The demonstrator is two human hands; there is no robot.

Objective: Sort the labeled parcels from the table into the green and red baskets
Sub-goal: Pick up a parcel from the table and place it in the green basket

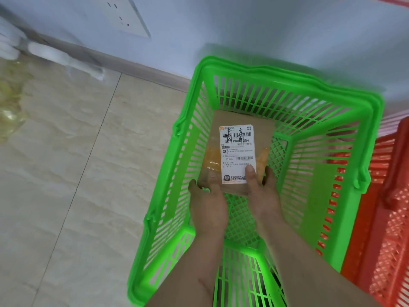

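A brown cardboard parcel (234, 138) with a white shipping label and black handwriting is inside the green basket (332, 96), low near its floor. My left hand (208, 202) grips the parcel's near left corner, thumb on top. My right hand (263, 191) grips the near right corner, thumb pressing on the label. Both forearms reach down into the basket from the bottom of the view. The red basket (389, 218) stands right against the green one on its right side.
The baskets stand on a beige tiled floor (66, 173) close to a pale wall with a wall socket (124, 16). White bundles (51, 52) lie along the baseboard at the far left.
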